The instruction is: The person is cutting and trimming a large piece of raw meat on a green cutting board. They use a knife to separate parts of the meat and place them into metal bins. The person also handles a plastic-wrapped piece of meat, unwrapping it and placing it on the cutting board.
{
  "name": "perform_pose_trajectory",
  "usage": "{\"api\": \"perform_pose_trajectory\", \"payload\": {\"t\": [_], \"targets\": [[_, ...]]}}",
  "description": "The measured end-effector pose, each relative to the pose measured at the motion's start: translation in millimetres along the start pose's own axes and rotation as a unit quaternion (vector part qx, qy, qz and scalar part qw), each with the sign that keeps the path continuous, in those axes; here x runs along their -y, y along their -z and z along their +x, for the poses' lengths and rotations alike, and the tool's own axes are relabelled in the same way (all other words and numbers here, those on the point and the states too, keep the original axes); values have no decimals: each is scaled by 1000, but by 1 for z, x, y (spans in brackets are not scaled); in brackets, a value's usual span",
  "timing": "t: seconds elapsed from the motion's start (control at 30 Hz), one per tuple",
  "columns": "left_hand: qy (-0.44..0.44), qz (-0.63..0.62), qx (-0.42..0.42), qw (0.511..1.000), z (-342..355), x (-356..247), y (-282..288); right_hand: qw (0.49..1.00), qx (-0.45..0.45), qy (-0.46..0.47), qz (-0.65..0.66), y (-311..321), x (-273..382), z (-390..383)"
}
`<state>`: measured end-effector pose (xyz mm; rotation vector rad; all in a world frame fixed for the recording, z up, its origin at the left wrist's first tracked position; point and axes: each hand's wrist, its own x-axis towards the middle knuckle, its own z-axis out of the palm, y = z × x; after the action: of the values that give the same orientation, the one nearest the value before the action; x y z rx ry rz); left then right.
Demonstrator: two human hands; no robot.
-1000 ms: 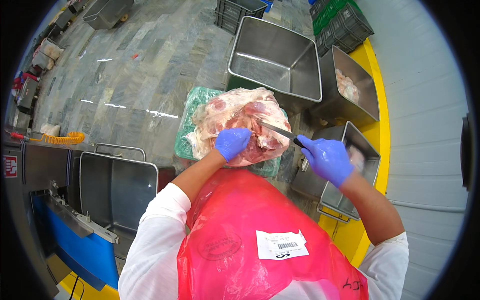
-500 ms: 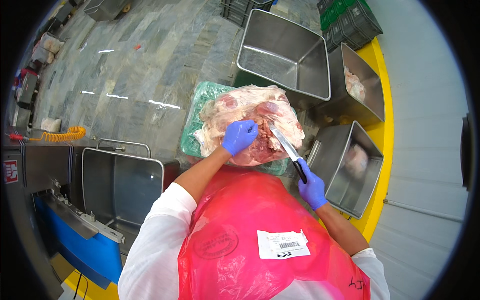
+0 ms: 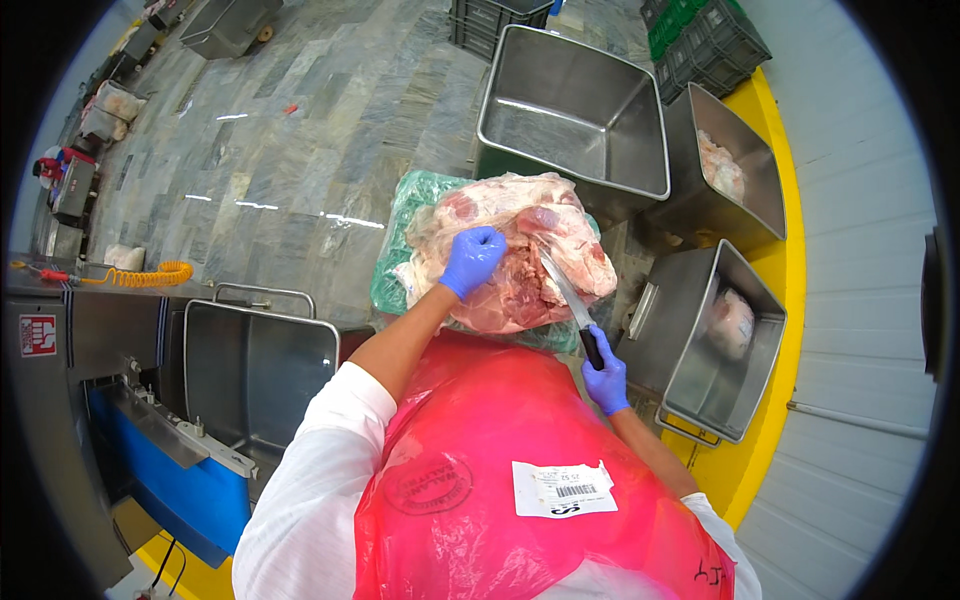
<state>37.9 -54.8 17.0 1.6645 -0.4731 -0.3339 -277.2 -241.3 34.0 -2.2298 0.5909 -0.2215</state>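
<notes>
A large piece of pale pink meat with fat and darker red cut areas (image 3: 520, 295) lies on a green, plastic-covered support (image 3: 395, 270) in front of me. My left hand (image 3: 473, 258), in a blue glove, is curled closed on the meat at its middle. My right hand (image 3: 605, 372), also gloved, grips the black handle of a knife (image 3: 570, 298). The blade points up and left, its tip at the red cut just right of my left hand.
Steel bins surround me: one at top (image 3: 550, 70), two at right holding meat (image 3: 722, 165) (image 3: 732, 325), one at lower left (image 3: 255, 375). A steel machine with a blue panel (image 3: 165, 480) is at left, stacked crates (image 3: 715, 45) and a wall (image 3: 860, 300) at right.
My right hand has dropped lower and leftward from a second ago, swinging the knife to a steeper angle. My left hand stays on the meat; the whole view has shifted slightly rightward.
</notes>
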Motion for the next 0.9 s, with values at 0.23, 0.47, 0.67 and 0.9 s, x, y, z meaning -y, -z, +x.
{"api": "perform_pose_trajectory", "payload": {"t": [0.23,0.47,0.67,0.9], "targets": [[-6,9,-18,1000,5,-1,0,999,-34,-13,23,-19,-16,-7],[25,177,46,983,-7,-10,-2,981,69,22,-177,75,64,14],[54,394,121,909,1,-46,-26,959,46,69,-271,126,95,-2],[-43,364,42,930,-29,-19,-39,922,50,153,-351,131,133,23]]}}
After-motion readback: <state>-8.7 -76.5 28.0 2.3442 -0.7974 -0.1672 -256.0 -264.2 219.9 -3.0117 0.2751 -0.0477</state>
